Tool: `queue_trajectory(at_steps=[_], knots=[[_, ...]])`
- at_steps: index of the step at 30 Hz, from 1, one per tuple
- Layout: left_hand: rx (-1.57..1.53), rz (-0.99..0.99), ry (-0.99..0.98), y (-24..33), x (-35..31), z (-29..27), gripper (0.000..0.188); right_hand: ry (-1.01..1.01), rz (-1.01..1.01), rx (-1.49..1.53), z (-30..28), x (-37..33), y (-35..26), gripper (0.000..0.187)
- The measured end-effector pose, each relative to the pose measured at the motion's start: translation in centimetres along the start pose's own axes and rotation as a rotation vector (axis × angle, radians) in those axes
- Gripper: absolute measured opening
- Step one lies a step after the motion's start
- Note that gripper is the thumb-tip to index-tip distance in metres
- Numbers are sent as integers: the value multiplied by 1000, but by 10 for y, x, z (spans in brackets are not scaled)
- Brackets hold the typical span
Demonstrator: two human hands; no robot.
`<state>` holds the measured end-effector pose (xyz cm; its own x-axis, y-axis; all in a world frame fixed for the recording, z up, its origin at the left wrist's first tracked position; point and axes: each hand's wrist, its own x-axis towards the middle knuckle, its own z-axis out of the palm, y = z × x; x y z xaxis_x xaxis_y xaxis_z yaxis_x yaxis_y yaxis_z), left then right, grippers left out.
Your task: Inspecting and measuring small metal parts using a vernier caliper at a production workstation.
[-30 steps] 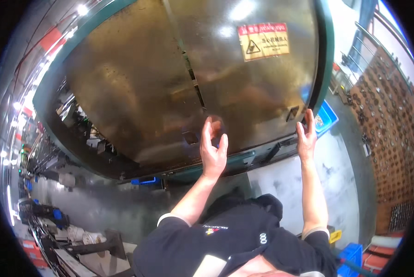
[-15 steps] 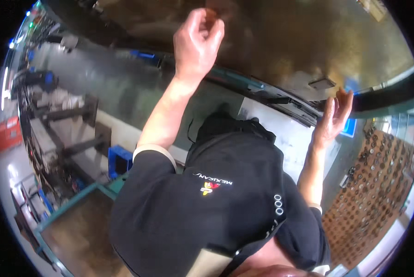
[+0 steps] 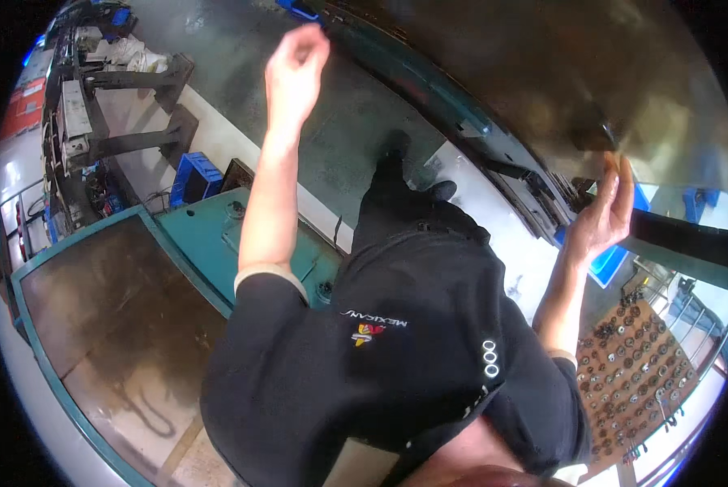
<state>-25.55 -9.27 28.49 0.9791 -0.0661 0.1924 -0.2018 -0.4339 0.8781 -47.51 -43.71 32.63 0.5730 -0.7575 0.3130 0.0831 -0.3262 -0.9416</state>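
Observation:
My left hand is raised at upper centre-left, above the floor beside the machine. Its fingers curl in toward the thumb, and the tips are blurred; anything small between them cannot be made out. On the right, my right hand reaches up at the edge of a large brownish machine panel, its fingers stretched out. Just beyond its fingertips is a small dark flat piece with a bright sliver beside it. Whether the fingertips touch that piece cannot be told.
A board with rows of round metal parts lies at lower right. Near my right wrist is a blue bin. Left of me stand a teal-framed panel, a blue crate and dark machine arms. A dark beam extends right.
The view has turned, bringing more of the teal-framed panel in at left. My left hand has shifted left, off the brown panel. My right hand has come closer to the small dark piece.

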Motion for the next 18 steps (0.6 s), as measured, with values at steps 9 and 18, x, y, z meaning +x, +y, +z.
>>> queue_trajectory(at_steps=[9, 18], knots=[[-414, -775, -125, -202, -132, 13, 26, -278, -3, 87, 54, 10, 7, 34], [-98, -1292, -292, -274, -190, -36, 36, -266, 1, 243, 91, 3, 4, 34]])
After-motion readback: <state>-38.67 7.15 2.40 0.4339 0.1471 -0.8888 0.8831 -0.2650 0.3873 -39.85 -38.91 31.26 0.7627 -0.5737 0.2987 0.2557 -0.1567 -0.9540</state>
